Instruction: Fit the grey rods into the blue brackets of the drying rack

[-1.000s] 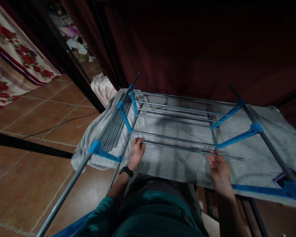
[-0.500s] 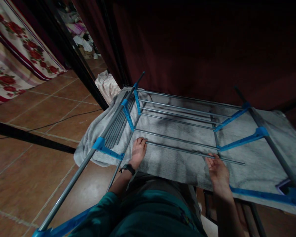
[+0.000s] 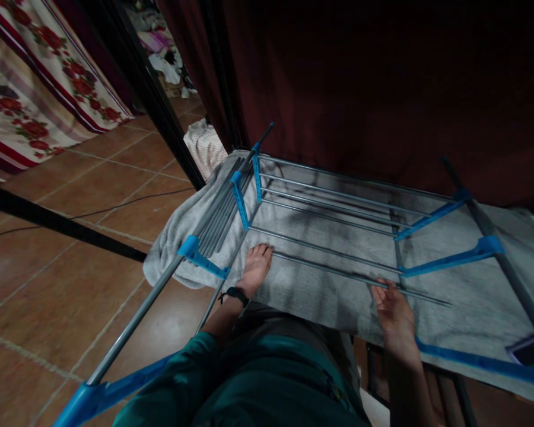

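Observation:
A thin grey metal tube [image 3: 323, 264] lies lengthwise between my hands, low over the grey blanket. Its left end is in the closed fingers of my left hand [image 3: 257, 263], which has a dark band at the wrist. Nearer its right end, the fingers of my right hand [image 3: 390, 305] pinch it from below, and the tip sticks out past them. Just beyond is a rack frame of grey tubes joined by blue plastic brackets [image 3: 454, 256], with several crossbars spanning it. More loose tubes [image 3: 222, 222] lie in a bundle by the left side of the frame.
The grey blanket [image 3: 320, 296] covers the surface under the rack. A dark red curtain [image 3: 360, 89] hangs behind. Black metal posts [image 3: 160, 118] stand at left above a tiled floor [image 3: 84, 284]. A flowered cloth [image 3: 40, 89] hangs at far left.
The view has shifted slightly, so the rack sits a little further right in the picture. Both hands keep hold of the same tube, with little other movement.

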`<act>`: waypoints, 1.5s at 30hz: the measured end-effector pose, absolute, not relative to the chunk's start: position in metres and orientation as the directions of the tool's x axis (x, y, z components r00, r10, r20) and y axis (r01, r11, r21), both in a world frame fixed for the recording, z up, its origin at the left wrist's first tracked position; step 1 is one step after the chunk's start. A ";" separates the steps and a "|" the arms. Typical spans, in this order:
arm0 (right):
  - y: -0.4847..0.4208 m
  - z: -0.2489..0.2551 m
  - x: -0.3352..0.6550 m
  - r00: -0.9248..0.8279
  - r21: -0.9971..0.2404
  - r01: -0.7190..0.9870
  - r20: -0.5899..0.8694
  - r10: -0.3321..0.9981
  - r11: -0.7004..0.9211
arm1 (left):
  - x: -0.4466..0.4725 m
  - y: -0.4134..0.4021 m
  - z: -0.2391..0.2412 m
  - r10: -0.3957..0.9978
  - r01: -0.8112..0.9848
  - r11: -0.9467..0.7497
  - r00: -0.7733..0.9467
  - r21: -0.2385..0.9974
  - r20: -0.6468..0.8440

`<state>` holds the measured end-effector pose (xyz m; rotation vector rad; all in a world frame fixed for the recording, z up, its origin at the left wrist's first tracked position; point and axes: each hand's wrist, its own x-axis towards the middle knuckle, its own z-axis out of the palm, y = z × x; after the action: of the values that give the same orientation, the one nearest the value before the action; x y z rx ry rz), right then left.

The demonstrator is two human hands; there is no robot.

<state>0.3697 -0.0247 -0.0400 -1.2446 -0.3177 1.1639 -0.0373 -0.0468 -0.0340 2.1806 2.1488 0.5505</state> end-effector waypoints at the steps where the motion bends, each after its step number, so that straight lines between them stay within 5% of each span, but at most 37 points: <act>1: -0.025 -0.040 0.370 0.433 -0.851 -0.510 -0.379 0.818 -0.124 | -0.038 -0.047 -0.034 0.974 0.965 -0.056 -0.003 0.258 0.224; 14: -0.032 -0.034 0.352 0.405 -0.852 -0.513 -0.348 0.846 -0.105 | -0.034 -0.037 -0.040 0.975 0.976 -0.128 0.090 0.176 0.205; 34: -0.033 -0.050 0.348 0.388 -0.854 -0.503 -0.358 0.849 -0.131 | -0.032 -0.037 -0.037 0.972 0.933 -0.183 0.124 0.309 0.200; 45: -0.034 -0.053 0.348 0.389 -0.831 -0.546 -0.360 0.848 -0.103 | -0.032 -0.034 -0.042 0.945 0.955 -0.293 0.282 0.050 0.165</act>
<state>0.3485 -0.0339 -0.0533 -1.1727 -0.3312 1.2094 -0.0322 -0.0342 -0.0422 2.5611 1.9008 0.2608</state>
